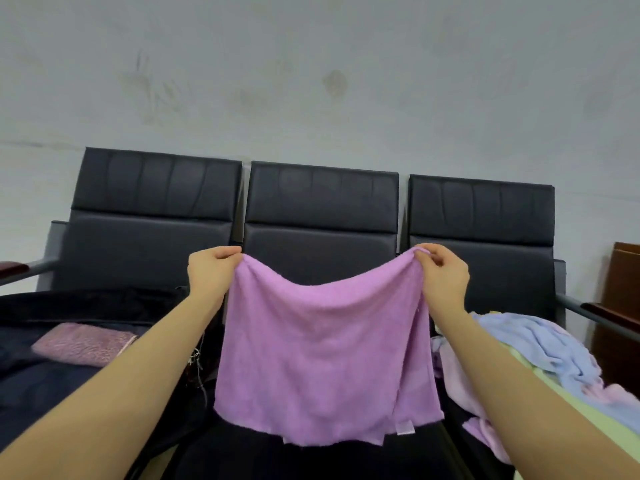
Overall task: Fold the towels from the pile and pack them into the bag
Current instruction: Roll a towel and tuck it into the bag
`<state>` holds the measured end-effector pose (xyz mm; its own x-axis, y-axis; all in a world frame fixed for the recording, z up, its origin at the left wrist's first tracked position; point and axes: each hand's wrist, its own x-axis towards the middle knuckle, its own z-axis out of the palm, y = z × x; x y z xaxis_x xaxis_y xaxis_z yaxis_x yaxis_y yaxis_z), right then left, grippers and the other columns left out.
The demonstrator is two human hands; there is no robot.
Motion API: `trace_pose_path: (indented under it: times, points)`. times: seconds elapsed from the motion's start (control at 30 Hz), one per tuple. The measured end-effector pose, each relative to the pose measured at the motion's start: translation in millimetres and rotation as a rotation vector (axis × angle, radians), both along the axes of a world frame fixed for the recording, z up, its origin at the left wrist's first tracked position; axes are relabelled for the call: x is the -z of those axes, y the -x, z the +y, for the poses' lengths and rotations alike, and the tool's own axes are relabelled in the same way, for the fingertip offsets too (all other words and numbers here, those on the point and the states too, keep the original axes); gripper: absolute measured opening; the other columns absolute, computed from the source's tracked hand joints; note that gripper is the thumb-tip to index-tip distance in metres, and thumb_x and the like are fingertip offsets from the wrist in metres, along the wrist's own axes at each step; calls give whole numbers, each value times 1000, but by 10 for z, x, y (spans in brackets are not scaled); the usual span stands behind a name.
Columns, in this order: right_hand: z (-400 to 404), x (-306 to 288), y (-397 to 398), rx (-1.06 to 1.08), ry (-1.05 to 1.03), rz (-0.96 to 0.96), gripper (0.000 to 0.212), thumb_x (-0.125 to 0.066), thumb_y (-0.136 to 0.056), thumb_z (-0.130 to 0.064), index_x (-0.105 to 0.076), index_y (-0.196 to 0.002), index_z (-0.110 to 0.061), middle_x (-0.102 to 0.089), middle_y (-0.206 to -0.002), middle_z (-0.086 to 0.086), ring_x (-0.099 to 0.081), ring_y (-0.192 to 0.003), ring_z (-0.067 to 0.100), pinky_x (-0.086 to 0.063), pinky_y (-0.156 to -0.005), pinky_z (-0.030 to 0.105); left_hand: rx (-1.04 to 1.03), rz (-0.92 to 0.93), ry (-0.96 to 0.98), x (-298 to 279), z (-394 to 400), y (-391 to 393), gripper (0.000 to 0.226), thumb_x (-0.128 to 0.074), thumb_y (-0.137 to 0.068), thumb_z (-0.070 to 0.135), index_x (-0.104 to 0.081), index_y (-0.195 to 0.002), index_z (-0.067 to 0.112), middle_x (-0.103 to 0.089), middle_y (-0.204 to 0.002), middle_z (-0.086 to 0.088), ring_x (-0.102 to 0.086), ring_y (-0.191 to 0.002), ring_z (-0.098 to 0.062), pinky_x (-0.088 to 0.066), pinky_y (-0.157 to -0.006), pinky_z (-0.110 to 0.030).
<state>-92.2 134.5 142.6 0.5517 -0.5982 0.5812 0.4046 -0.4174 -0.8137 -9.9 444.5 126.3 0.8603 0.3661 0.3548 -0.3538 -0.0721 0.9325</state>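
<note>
The left hand (211, 268) is pinching the upper left corner of a purple towel (322, 358), and the right hand (441, 271) is pinching its upper right corner, fingers curled around the cloth on both sides. The towel is hanging in the air between them, in front of the middle seat of a black three-seat bench (322, 202), its top edge sagging in the middle and its lower edge dangling just above the seat. A small white label (405, 428) is showing near the bottom right corner of the towel.

To the left, a dark open bag (52, 382) is lying on the left seat, and a folded pink towel (85, 344) is resting inside it. To the right, a pile of loose towels (540, 355) is sitting on the right seat, with a light blue one on top, pale pink and purple ones beneath, and a pale green one along its near edge. A brown wooden cabinet (623, 306) is standing at the far right, against the grey wall (311, 81)
</note>
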Motion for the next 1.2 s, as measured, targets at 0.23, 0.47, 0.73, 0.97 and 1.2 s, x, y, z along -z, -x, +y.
trace_pose_path:
  times: [0.23, 0.47, 0.73, 0.97, 1.2]
  points:
    - [-82, 96, -101, -13, -235, 62, 15, -62, -90, -11, -67, -104, -12, -65, -97, -1, -60, -98, 16, -44, -86, 26, 126, 134, 63, 175, -2, 24, 49, -40, -83, -17, -68, -114, 7, -65, -113, -17, -64, -93, -24, -55, -79, -35]
    - [-123, 197, -86, -156, -92, 200, 42, -57, -85, 6, -58, -126, -7, -56, -113, 4, -52, -104, 18, -41, -87, 27, 109, 145, 154, 272, 26, 29, 35, -61, -84, -4, -67, -117, 7, -65, -116, -9, -60, -105, -22, -47, -90, -28]
    - [-67, 15, -58, 75, 10, 85, 15, -57, -90, -10, -72, -94, -11, -61, -73, -7, -57, -76, 13, -41, -74, 24, 2, 52, 227, 100, -44, 81, 27, -70, -81, 2, -70, -108, 4, -68, -99, -4, -62, -89, -14, -45, -81, -22]
    - [-90, -401, -6, 22, -207, -18, 17, -62, -91, -14, -69, -107, -12, -64, -94, -6, -57, -89, 9, -45, -85, 25, -2, -4, 275, -239, -75, 123, 25, -63, -83, -4, -70, -106, 4, -67, -94, -4, -64, -89, -16, -49, -81, -24]
    - [-140, -523, 111, -60, -23, 40, 37, -55, -91, -2, -59, -126, -10, -56, -118, 0, -47, -106, 11, -38, -93, 25, 68, -89, 466, -406, -104, 233, 27, -65, -82, -3, -71, -107, 6, -70, -98, -3, -66, -92, -14, -52, -87, -25]
